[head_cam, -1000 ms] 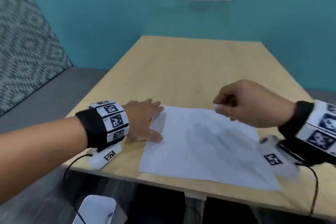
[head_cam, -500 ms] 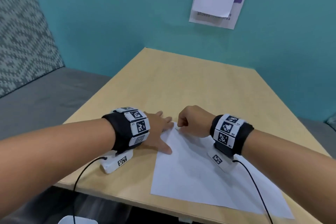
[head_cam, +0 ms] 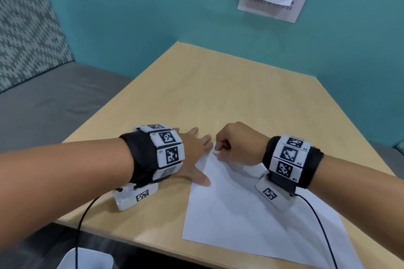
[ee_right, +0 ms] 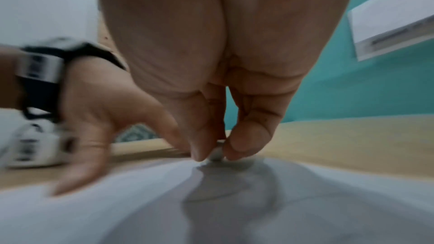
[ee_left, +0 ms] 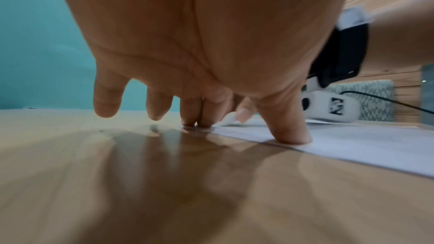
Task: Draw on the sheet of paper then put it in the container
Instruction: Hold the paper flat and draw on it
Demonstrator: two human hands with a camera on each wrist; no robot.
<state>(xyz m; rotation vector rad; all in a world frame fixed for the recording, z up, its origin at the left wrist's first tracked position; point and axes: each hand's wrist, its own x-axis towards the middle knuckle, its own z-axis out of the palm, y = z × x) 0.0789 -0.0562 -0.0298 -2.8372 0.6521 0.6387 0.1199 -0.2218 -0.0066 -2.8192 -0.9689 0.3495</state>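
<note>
The head camera looks forward and down from above the near edge of the table (head_cam: 229,85), taking in both forearms, the whole sheet of paper (head_cam: 251,214) and the teal wall behind. The left wrist camera sits just above the table (ee_left: 117,192), left of the sheet (ee_left: 364,142), looking along the left hand (ee_left: 199,44) toward the wall. The right wrist camera hangs close over the sheet (ee_right: 94,220), looking past the right hand (ee_right: 223,62). All three share the sheet's far left corner; each wrist view catches the other wrist.
</note>
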